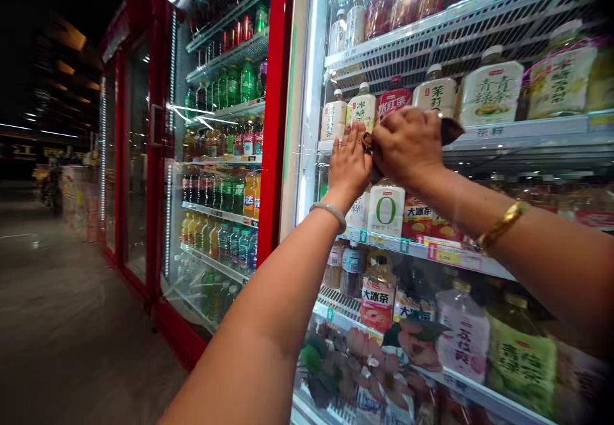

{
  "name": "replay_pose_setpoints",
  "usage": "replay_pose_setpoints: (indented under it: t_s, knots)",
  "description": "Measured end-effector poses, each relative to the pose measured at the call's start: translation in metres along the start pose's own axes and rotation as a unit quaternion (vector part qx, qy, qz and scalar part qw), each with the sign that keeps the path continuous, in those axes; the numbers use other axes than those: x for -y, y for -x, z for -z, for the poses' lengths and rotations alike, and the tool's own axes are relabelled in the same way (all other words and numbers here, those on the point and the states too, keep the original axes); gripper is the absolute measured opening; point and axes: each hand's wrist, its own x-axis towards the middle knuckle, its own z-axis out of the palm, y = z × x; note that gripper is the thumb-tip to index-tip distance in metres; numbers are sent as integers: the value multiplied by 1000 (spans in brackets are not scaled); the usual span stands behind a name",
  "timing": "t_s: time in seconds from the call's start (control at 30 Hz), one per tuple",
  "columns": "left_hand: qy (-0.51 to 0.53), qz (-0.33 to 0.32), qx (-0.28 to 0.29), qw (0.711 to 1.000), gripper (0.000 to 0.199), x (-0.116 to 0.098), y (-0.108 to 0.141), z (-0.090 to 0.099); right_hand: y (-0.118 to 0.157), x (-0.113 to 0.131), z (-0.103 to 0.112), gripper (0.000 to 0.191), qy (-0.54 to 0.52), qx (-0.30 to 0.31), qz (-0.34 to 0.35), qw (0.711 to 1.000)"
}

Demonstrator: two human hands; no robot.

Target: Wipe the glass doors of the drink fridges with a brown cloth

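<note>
My left hand (pixel 350 162) rests on the glass door of a drinks cooler, its fingers stretched upward, with a pale bangle at the wrist. Right beside it, my right hand (pixel 407 143) is closed, a gold bracelet on its wrist. A dark brown piece (pixel 451 130) sticks out past its knuckles, and a bit of brown shows between the two hands; what it is I cannot make out. Behind the glass, a white-labelled bottle (pixel 386 210) with a green 0 stands below my hands, and a red-labelled bottle (pixel 394 100) is partly hidden behind them.
Shelves of bottled drinks fill the cooler, including a large green-tea bottle (pixel 492 92). To the left, a red door frame (pixel 275 92) borders another lit cooler, with more red coolers beyond. Grey floor (pixel 62 303) lies at far left. Leafy shapes (pixel 355 361) overlap the lower glass.
</note>
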Motion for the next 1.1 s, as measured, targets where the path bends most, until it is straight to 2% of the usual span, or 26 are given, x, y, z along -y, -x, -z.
replay_pose_setpoints:
  t_s: [0.1,0.2,0.23,0.3,0.37,0.43,0.47,0.53,0.6,0.67,0.73,0.8,0.87,0.93,1.03,1.1]
  knots:
    - [-13,-51,30,998,63,15,41,13,32,4,13,22,-33,15,128,991]
    - [-17,-76,50,996,62,26,74,20,41,-3,18,17,-75,46,198,976]
    - [-15,-75,50,996,62,28,81,19,38,-5,18,17,-86,56,193,976]
    - [-7,-61,41,997,61,30,91,16,27,-1,14,25,-91,66,131,985]
    - [4,-41,25,999,62,29,98,12,18,13,10,37,-84,59,43,994]
    - [13,-28,18,999,63,29,108,9,21,36,10,40,-82,56,11,995]
    - [15,-26,19,999,63,29,116,10,28,46,12,36,-85,61,24,994]
    - [16,-29,26,999,64,32,136,12,52,60,19,25,-100,72,105,987]
    - [14,-32,31,999,65,35,159,16,79,58,29,14,-121,74,203,969]
    - [15,-26,27,999,65,35,178,18,99,46,37,11,-129,68,259,955]
    - [22,-7,20,1000,65,32,188,17,102,34,40,10,-112,68,242,961]
    - [35,21,11,999,66,26,191,14,94,36,35,16,-87,65,176,978]
    - [50,52,5,997,65,20,192,12,86,56,26,20,-78,55,96,991]
    - [67,78,1,995,63,15,199,12,91,87,21,19,-86,48,66,993]
    - [94,99,15,991,62,12,225,17,126,123,27,18,-108,54,128,984]
    - [101,107,35,988,63,10,247,22,158,123,38,18,-139,58,198,969]
